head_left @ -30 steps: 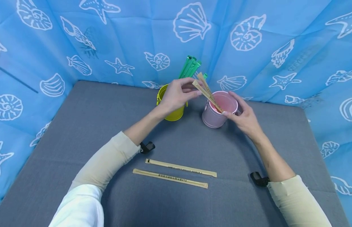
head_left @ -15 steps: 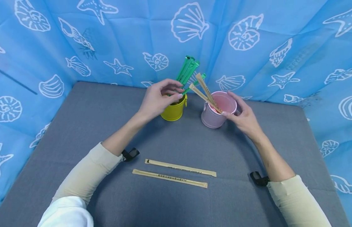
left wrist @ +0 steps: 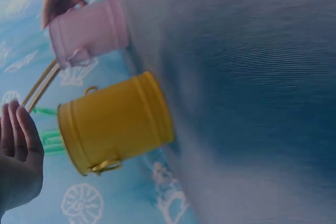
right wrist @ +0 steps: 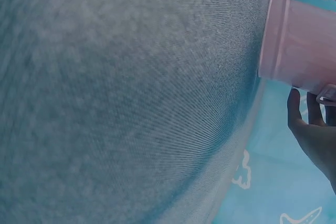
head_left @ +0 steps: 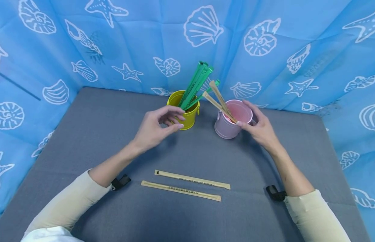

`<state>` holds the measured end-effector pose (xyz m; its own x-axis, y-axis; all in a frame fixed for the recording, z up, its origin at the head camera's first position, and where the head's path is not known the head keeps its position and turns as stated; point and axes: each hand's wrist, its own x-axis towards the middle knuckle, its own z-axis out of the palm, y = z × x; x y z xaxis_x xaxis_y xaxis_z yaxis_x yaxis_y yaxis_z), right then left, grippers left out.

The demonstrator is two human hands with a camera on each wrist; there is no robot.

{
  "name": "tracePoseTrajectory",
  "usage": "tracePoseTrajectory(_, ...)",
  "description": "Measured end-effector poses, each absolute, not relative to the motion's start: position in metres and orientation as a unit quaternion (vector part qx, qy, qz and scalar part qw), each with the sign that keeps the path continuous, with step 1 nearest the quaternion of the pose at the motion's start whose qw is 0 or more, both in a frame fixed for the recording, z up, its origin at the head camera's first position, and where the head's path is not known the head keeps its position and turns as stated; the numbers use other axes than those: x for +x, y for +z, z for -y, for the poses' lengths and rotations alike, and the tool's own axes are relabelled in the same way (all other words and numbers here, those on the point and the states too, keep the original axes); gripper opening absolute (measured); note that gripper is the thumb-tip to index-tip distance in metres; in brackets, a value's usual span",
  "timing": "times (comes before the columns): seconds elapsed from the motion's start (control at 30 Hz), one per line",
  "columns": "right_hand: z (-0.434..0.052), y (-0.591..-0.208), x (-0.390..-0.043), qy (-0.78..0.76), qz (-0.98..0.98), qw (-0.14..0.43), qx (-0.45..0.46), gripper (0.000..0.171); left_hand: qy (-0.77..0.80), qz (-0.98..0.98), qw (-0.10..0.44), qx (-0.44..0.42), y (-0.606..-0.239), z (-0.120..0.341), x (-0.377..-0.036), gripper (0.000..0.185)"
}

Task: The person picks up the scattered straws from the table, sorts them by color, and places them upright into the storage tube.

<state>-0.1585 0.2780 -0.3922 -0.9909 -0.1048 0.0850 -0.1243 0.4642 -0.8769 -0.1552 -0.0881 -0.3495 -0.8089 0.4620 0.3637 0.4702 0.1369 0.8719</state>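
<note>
Left hand [head_left: 154,129] has let go of the tan paper-wrapped sticks [head_left: 220,102] & pulled back, fingers loosely curled, empty, near the yellow metal bucket [head_left: 183,109]. Sticks now stand in the pink metal bucket [head_left: 228,126] near the grey mat's far edge; right hand [head_left: 260,129] grips its rim. Drop-off looks done.

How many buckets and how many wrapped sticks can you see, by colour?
Yellow bucket: 1
Pink bucket: 1
Tan wrapped sticks in the pink bucket: 2
Tan wrapped sticks lying on the grey mat: 2
Green wrapped sticks in the yellow bucket: a bunch, too overlapped to count
Total: 2 buckets, 4 tan sticks, plus the green bunch
</note>
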Motion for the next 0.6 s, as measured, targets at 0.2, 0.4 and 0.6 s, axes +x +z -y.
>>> tracePoseTrajectory(0.2, -0.277, -0.391, -0.158, 0.514, 0.855, 0.008, 0.064, 0.076, -0.571, 0.756, -0.016, -0.32, -0.373, 0.097, -0.137, 0.031)
tracePoseTrajectory(0.4, -0.277, -0.391, -0.156, 0.512, 0.857, 0.004, 0.059, 0.076, -0.579, 0.761, -0.009, -0.293, -0.391, 0.102, -0.117, 0.025)
tracePoseTrajectory(0.6, -0.277, -0.39, -0.158, 0.514, 0.855, 0.004, 0.065, 0.076, -0.566, 0.764, -0.002, -0.31, -0.403, 0.105, -0.107, 0.026)
